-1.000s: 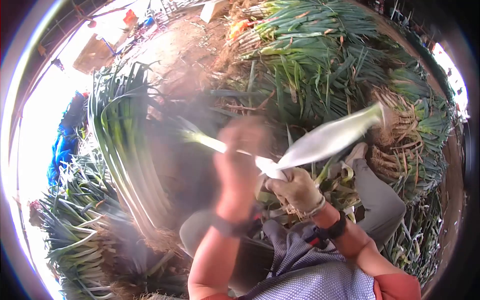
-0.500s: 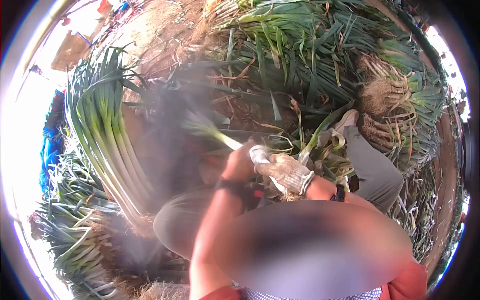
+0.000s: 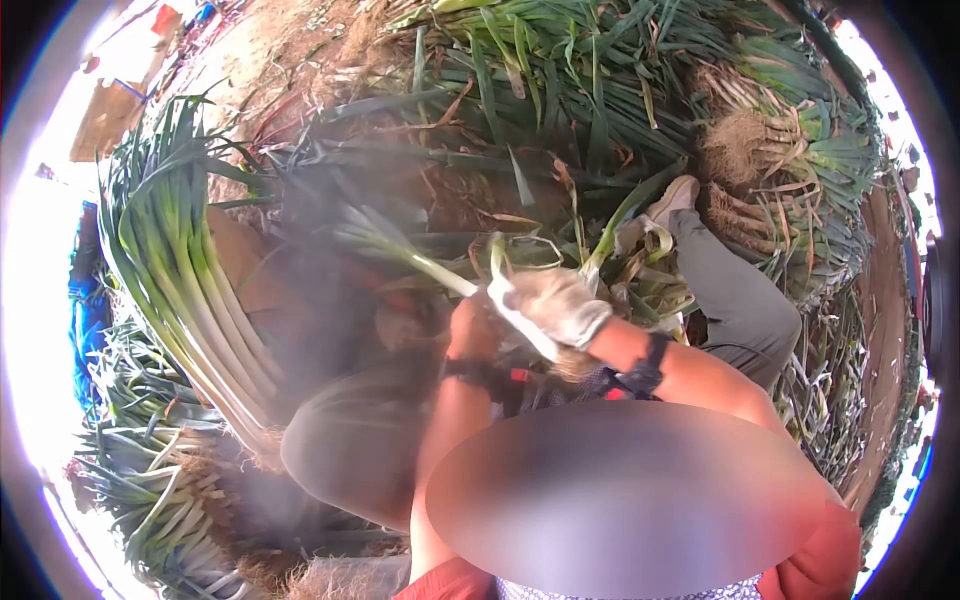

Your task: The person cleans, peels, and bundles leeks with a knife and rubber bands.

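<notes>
A leek (image 3: 432,266) lies slantwise across both hands, its green leaves blurred at the upper left and its roots toward my body. My left hand (image 3: 474,325), bare, is closed around the stalk; its fingers are partly hidden. My right hand (image 3: 560,303), in a pale work glove, is closed at the white lower part beside it and smeared by motion. A short pale green strip of leaf (image 3: 497,252) stands up by the gloved thumb. Loose peeled leaves (image 3: 655,255) lie just beyond the right hand.
A bundle of long leeks (image 3: 190,270) leans on the left beside my knee (image 3: 345,450). More leeks (image 3: 600,70) are heaped ahead, and rooted bundles (image 3: 735,148) lie at the right near my outstretched leg (image 3: 735,290). Other leeks (image 3: 165,500) lie at the lower left.
The view has shifted, so the surroundings sit further left and higher. The gloved hand has moved slightly up in the picture, and a leaf strip now stands out beside it.
</notes>
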A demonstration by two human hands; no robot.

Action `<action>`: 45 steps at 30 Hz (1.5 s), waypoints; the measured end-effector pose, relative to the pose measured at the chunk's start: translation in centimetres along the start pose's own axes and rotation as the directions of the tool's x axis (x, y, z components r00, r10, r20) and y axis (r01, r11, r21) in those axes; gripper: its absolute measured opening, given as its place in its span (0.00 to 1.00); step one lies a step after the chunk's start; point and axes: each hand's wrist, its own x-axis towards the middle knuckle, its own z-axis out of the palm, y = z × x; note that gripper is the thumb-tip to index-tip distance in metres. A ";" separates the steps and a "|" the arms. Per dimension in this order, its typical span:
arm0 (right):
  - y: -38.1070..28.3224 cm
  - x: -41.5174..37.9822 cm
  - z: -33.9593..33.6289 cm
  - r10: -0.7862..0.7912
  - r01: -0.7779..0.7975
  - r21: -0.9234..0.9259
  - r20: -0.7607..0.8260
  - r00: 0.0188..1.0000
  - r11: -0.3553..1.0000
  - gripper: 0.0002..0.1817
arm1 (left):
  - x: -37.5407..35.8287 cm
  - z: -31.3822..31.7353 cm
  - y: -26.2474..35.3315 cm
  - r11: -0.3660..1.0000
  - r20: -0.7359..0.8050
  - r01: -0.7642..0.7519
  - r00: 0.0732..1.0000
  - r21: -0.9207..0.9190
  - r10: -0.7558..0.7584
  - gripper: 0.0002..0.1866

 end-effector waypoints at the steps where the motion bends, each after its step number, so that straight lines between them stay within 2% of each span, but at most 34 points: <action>1: -0.1 -1.0 -1.6 0.013 -0.016 0.198 0.017 1.000 0.980 0.15 | 2.0 -2.2 -0.4 0.922 0.153 -0.276 0.958 0.273 0.241 0.13; 2: -1.0 -2.1 -3.6 0.036 -0.039 0.219 0.019 0.999 0.975 0.13 | 1.8 -1.9 -0.1 0.866 0.200 -0.384 0.921 0.320 0.334 0.12; 4: 0.2 -4.3 -5.9 0.010 -0.020 0.832 0.018 1.000 0.554 0.06 | 0.3 -0.5 1.0 0.820 0.194 -0.483 0.875 0.309 0.443 0.10; 5: 1.1 -5.4 -8.0 0.034 -0.012 0.778 -0.011 0.999 0.628 0.08 | -0.7 0.6 1.4 0.872 0.126 -0.448 0.893 0.195 0.431 0.08; 6: 2.4 -5.9 -9.0 -0.064 0.181 0.714 -0.187 0.980 0.676 0.09 | -4.4 3.7 2.8 0.961 -0.046 -0.217 0.976 -0.171 0.212 0.07; 7: 2.6 -7.1 -12.0 -0.162 0.151 -0.066 -0.221 0.962 0.986 0.09 | -3.3 2.8 3.2 0.972 -0.057 -0.158 0.987 -0.175 0.150 0.06; 8: 3.2 -7.6 -13.0 0.023 0.142 0.442 -0.347 0.938 0.886 0.08 | -5.1 3.7 3.7 0.980 -0.040 -0.201 0.979 0.012 0.201 0.08; 9: 4.0 -8.0 -13.8 0.242 0.178 0.825 -0.352 0.904 0.536 0.07 | -4.4 3.5 3.8 0.978 -0.028 -0.206 0.978 0.015 0.206 0.09; 10: 6.9 -7.6 -14.6 0.310 0.079 0.851 -0.273 0.911 0.519 0.11 | -3.5 3.1 4.0 0.977 -0.018 -0.214 0.977 0.017 0.214 0.11; 11: 7.4 -6.9 -14.6 0.285 -0.159 0.422 -0.255 0.924 0.893 0.17 | -2.9 3.0 3.7 0.974 0.154 -0.142 0.973 -0.175 0.169 0.11; 12: 8.0 -6.7 -14.4 0.283 -0.325 -0.167 -0.233 0.930 0.931 0.24 | -2.3 3.1 3.4 0.942 0.331 -0.026 0.933 -0.335 0.144 0.11; 13: 8.2 -6.8 -12.7 0.047 -0.234 -0.506 -0.355 0.934 0.830 0.35 | -1.1 2.6 3.1 0.910 0.521 0.159 0.851 -0.383 0.070 0.12; 14: 4.8 -6.1 -12.8 0.343 -0.375 -0.288 -0.157 0.926 0.881 0.39 | -1.6 3.4 2.8 0.914 0.527 0.166 0.848 -0.371 0.060 0.12; 15: 8.1 -4.8 -10.4 0.127 -0.164 -0.238 -0.165 0.978 0.957 0.42 | -2.6 4.5 2.4 0.954 0.399 0.044 0.913 -0.298 0.083 0.14; 16: 7.5 -3.8 -8.9 0.114 -0.108 0.063 -0.093 0.989 0.992 0.41 | -3.2 5.0 1.9 0.976 0.261 -0.068 0.958 -0.207 0.122 0.16; 18: 5.7 -1.9 -5.9 -0.107 0.101 0.563 -0.022 0.994 0.820 0.38 | -1.5 3.1 1.0 0.989 0.361 -0.075 0.925 -0.128 0.117 0.18; 19: 4.2 -0.6 -5.0 0.056 -0.047 0.180 -0.047 0.997 0.983 0.36 | -0.6 2.1 0.6 0.992 0.377 -0.104 0.918 -0.065 0.121 0.18; 20: 5.6 1.9 -3.3 -0.025 0.019 0.031 0.210 0.977 0.999 0.37 | -0.2 1.5 0.6 0.991 0.392 -0.137 0.911 -0.003 0.127 0.19; 21: 1.6 2.5 -3.9 0.222 -0.164 -0.168 0.428 0.876 0.972 0.33 | -1.5 2.1 0.7 0.990 0.279 -0.127 0.954 0.061 0.105 0.20; 23: 2.2 1.9 -1.0 -0.281 0.337 -0.151 0.302 0.911 0.930 0.20 | -0.2 1.3 0.3 0.982 0.316 -0.185 0.934 0.031 0.166 0.21; 26: 4.8 2.6 1.5 -0.469 0.522 -0.347 0.229 0.853 0.779 0.15 | -1.5 2.0 1.1 0.988 0.342 -0.155 0.928 0.003 0.145 0.19; 29: 6.3 1.0 -0.7 -0.278 0.368 -0.366 0.274 0.920 0.855 0.17 | -3.1 2.5 1.7 0.977 0.337 -0.203 0.917 -0.066 0.214 0.18; 30: 7.7 0.1 -1.1 -0.062 0.083 -0.091 0.212 0.975 0.992 0.13 | -3.2 3.2 1.6 0.962 0.277 -0.246 0.922 -0.122 0.271 0.19; 31: 4.8 -1.4 -3.9 0.318 -0.324 0.012 0.148 0.936 0.946 0.17 | -3.0 3.3 1.6 0.959 0.321 -0.199 0.911 -0.203 0.257 0.18; 32: 5.6 -2.5 -5.5 0.288 -0.289 0.008 0.045 0.956 0.957 0.22 | -2.8 3.4 1.7 0.948 0.366 -0.149 0.897 -0.281 0.249 0.17; 33: 6.8 -3.2 -7.0 0.275 -0.287 -0.168 -0.087 0.957 0.943 0.23 | -4.8 5.2 2.1 0.932 0.180 -0.142 0.961 -0.332 0.210 0.11; 35: 10.4 -4.7 -9.8 0.236 -0.300 -0.221 -0.277 0.932 0.928 0.27 | -3.2 4.8 1.8 0.918 0.244 -0.141 0.939 -0.372 0.243 0.07; 37: 11.1 -5.7 -12.9 0.516 -0.584 0.010 -0.479 0.710 0.812 0.27 | -2.3 4.5 1.9 0.906 0.257 -0.115 0.938 -0.407 0.235 0.07; 38: 15.2 -5.9 -14.2 0.378 -0.582 -0.225 -0.572 0.728 0.781 0.26 | -2.0 4.1 2.0 0.915 0.239 -0.088 0.951 -0.394 0.195 0.07; 40: 16.5 -6.6 -14.9 0.392 -0.509 -0.364 -0.351 0.850 0.780 0.28 | -1.7 4.4 2.2 0.918 0.228 -0.068 0.959 -0.390 0.168 0.08; 42: 7.4 -6.4 -13.7 0.436 -0.505 -0.448 -0.255 0.863 0.737 0.32 | -1.7 5.1 1.1 0.928 0.162 -0.013 0.984 -0.373 0.079 0.10; 43: 5.1 -6.3 -12.4 0.404 -0.432 -0.286 -0.155 0.902 0.855 0.34 | -1.7 5.5 0.3 0.955 0.113 -0.059 0.989 -0.292 0.096 0.10; 44: 3.3 -6.2 -11.0 0.345 -0.350 -0.105 -0.064 0.937 0.931 0.35 | -0.2 4.1 -0.8 0.987 0.284 -0.082 0.951 -0.139 0.119 0.13; 45: 1.5 -6.2 -9.1 0.286 -0.283 -0.145 -0.007 0.958 0.948 0.33 | 1.2 3.7 -1.6 0.991 0.242 -0.107 0.962 -0.082 0.124 0.14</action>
